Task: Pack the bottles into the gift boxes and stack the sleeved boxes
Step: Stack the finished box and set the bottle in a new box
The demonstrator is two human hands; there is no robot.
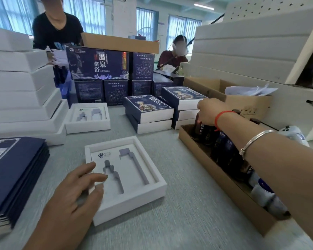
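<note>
A white gift box (148, 193) lies open in front of me, its insert showing two empty grey cut-outs. My left hand (79, 188) rests on the box's near left corner with fingers spread over the insert. My right hand (209, 110) reaches into a long cardboard tray (224, 188) on the right and grips the top of a dark upright bottle (198, 129). More dark bottles (224, 148) stand and lie in that tray. Two stacks of sleeved navy boxes (148, 107) sit behind the open box. A second open white box (88, 117) lies at the back left.
Flat navy sleeves (14, 170) are piled at my left. White box lids (22, 87) tower at the far left. Navy cartons (98, 64) and a brown carton (249, 101) stand at the back. White foam sheets (251, 51) lean at the right. Two people work across the table.
</note>
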